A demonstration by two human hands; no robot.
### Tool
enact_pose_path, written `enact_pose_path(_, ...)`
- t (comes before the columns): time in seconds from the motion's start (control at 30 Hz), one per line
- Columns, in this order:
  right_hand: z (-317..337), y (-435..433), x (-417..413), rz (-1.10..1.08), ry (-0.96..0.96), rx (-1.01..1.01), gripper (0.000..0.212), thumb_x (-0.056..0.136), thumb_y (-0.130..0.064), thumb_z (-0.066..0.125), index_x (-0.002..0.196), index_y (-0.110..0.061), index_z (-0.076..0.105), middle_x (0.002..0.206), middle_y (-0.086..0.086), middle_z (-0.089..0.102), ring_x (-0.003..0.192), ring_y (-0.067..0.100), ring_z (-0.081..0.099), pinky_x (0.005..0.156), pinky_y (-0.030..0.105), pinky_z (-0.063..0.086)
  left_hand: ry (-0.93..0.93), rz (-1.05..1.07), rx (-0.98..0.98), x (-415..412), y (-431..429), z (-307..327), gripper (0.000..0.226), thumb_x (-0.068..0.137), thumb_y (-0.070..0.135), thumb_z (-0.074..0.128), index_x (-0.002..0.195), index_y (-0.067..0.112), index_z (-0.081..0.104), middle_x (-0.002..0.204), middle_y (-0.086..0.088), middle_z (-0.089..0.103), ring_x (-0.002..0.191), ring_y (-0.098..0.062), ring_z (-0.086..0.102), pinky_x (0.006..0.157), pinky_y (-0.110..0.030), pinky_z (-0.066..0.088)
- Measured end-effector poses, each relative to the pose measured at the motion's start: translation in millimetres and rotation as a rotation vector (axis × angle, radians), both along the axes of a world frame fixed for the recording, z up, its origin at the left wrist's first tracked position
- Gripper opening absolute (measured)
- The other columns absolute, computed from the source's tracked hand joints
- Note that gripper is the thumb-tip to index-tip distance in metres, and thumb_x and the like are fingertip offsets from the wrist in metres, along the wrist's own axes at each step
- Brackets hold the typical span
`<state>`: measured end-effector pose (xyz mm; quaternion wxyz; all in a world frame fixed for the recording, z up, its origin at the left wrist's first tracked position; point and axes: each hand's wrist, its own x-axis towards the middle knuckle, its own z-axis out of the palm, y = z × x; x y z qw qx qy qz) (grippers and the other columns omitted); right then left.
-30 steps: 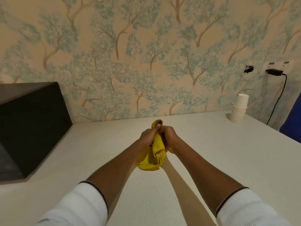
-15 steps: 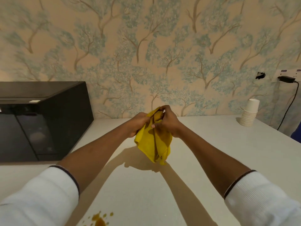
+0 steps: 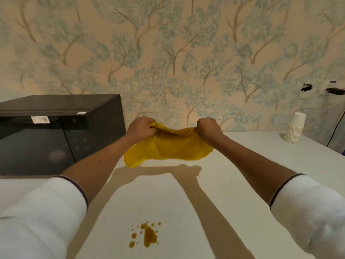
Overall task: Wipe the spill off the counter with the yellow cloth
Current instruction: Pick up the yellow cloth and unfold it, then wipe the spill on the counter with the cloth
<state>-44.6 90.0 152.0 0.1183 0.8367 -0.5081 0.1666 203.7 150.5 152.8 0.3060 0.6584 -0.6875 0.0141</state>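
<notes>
Tree-patterned wallpaper in blue and peach backs a pale white bench [image 3: 242, 165] that runs wall to wall in the head view. You hold the yellow woven cloth [image 3: 168, 148] stretched between both fists, clear of the bench surface and well beyond the brown liquid spill [image 3: 148, 235], which lies near you, between your forearms. Your left hand [image 3: 141, 128] is clenched on the cloth's left top corner; your right hand [image 3: 208, 128] is clenched on the right one. The cloth hangs slack below that edge.

Judgement: the step in hand is opening the cloth before wiping. Do it well by bringing it back toward you, laying a flat portion over the main pool, and drawing the outlying droplets inward rather than pushing them outward. Keep clear of the black glass-fronted microwave oven [image 3: 56, 135] at left.

Limits of view: your fingertips are buried in the cloth. The stack of white paper cups [image 3: 295, 130] stands at far right, and the black plug at the wall socket [image 3: 336, 90] is cut by the frame edge. Whether the cloth is damp cannot be told.
</notes>
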Motion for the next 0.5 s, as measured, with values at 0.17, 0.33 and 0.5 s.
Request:
enact_pose_path(0.17,-26,38,20,0.086,0.047,-0.193,0.011,0.091,-0.005,0.046,0.097,-0.001,0.055,0.093,0.020,0.063,0.089,0.036,0.057,0.059,0.037,0.035,-0.556,-0.074,-0.062,38,28,-10,0.041,0.072,0.033,0.067,0.112,0.021,0.068,0.101,-0.008,0.074,0.095,-0.032,0.067,0.074,-0.042,0.055)
enact_pose_path(0.33,-116,88,25,0.164,0.225,-0.056,0.019,0.093,-0.012,0.043,0.107,-0.009,0.056,0.092,0.013,0.070,0.083,0.032,0.064,0.057,0.032,0.035,-0.586,-0.139,0.084,71,78,-97,0.028,0.088,0.034,0.053,0.111,0.025,0.066,0.100,-0.005,0.074,0.092,-0.027,0.069,0.075,-0.036,0.054)
enact_pose_path(0.5,-159,120,31,0.177,0.250,0.156,0.023,0.083,-0.017,0.049,0.099,-0.019,0.066,0.090,0.007,0.070,0.092,0.031,0.063,0.058,0.029,0.032,-0.561,-0.177,0.426,84,126,-167,0.038,0.089,0.025,0.042,0.124,0.027,0.057,0.120,-0.006,0.067,0.107,-0.028,0.061,0.083,-0.036,0.046)
